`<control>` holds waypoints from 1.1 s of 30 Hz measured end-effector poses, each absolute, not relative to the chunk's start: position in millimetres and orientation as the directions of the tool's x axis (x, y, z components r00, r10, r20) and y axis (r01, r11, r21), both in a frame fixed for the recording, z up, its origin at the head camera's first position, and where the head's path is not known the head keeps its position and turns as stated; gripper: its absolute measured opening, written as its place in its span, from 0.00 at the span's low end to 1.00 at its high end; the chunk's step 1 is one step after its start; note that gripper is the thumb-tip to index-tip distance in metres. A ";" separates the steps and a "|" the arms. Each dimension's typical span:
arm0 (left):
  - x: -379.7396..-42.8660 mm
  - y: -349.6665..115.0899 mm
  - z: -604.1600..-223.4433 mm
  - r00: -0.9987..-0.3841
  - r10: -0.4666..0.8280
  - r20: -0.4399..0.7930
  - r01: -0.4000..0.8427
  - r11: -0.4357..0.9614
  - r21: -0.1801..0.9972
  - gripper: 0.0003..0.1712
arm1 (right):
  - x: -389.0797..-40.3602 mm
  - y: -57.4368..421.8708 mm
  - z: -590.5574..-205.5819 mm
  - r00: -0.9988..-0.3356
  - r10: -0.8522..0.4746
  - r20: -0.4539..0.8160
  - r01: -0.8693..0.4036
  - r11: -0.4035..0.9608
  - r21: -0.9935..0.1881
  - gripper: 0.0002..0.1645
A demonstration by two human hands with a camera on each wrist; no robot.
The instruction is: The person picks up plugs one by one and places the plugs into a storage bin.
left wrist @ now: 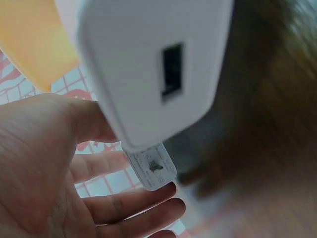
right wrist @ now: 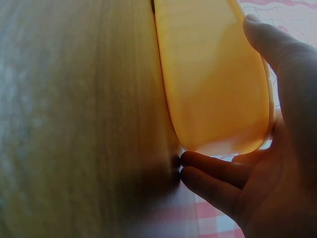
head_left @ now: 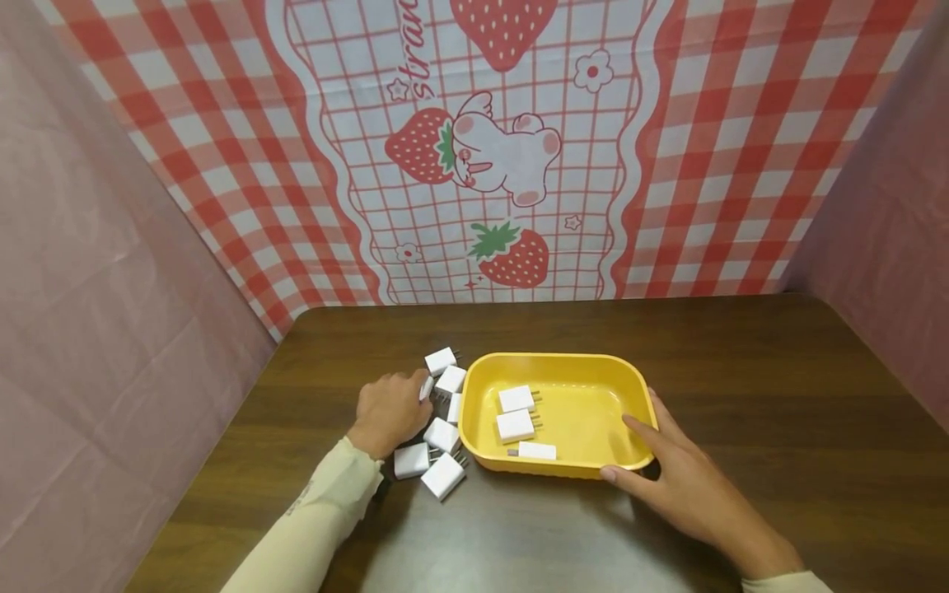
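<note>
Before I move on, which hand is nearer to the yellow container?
Right. The right hand holds the yellow container by its right end; the left hand is off its left end, holding a white charger.

Bin (head_left: 593, 357) on worktop (head_left: 741, 354), about midway between left and right edges. In bin: two chargers (head_left: 515, 426) near left wall, one before the other; third (head_left: 538, 450) along front wall. Six loose chargers (head_left: 442, 436) bunched between bin and left edge. Left hand (head_left: 389, 412) left of bunch, holding another charger (head_left: 426, 389). Right hand (head_left: 678, 461) at bin's front right corner.
</note>
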State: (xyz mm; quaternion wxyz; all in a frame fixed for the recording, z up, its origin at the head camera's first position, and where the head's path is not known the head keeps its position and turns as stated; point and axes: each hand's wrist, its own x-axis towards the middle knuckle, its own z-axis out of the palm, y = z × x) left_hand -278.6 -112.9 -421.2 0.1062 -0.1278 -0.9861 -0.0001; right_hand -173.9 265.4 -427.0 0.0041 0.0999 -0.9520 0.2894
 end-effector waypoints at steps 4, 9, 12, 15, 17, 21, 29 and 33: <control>-279.8 -116.7 -422.0 -0.946 0.242 0.217 0.243 0.970 -0.021 0.17 | -174.8 265.7 -426.0 -0.982 -0.183 0.052 -0.181 0.814 -0.552 0.60; -280.3 -121.4 -423.3 -0.934 0.256 0.249 0.260 0.965 -0.016 0.17 | -174.7 265.3 -425.3 -0.982 -0.185 0.048 -0.180 0.811 -0.557 0.60; -280.7 -122.8 -423.3 -0.937 0.251 0.242 0.257 0.966 -0.005 0.16 | -174.3 264.9 -426.1 -0.981 -0.189 0.053 -0.186 0.808 -0.560 0.60; -280.9 -123.2 -422.8 -0.943 0.243 0.229 0.250 0.968 0.001 0.15 | -174.1 265.0 -426.7 -0.980 -0.191 0.056 -0.189 0.805 -0.562 0.60; -280.9 -123.4 -422.4 -0.944 0.241 0.225 0.247 0.969 0.001 0.15 | -174.2 265.5 -426.6 -0.979 -0.193 0.060 -0.193 0.804 -0.562 0.60; -280.6 -123.6 -422.0 -0.945 0.239 0.221 0.246 0.969 0.005 0.16 | -174.0 265.9 -426.4 -0.979 -0.195 0.062 -0.195 0.802 -0.564 0.59; -277.9 -126.0 -422.9 -0.950 0.219 0.223 0.232 0.972 0.032 0.19 | -174.1 265.0 -427.0 -0.980 -0.191 0.060 -0.192 0.806 -0.560 0.60; -276.1 -126.9 -422.0 -0.940 0.218 0.261 0.234 0.972 0.029 0.19 | -173.7 265.1 -427.1 -0.980 -0.192 0.060 -0.192 0.805 -0.561 0.60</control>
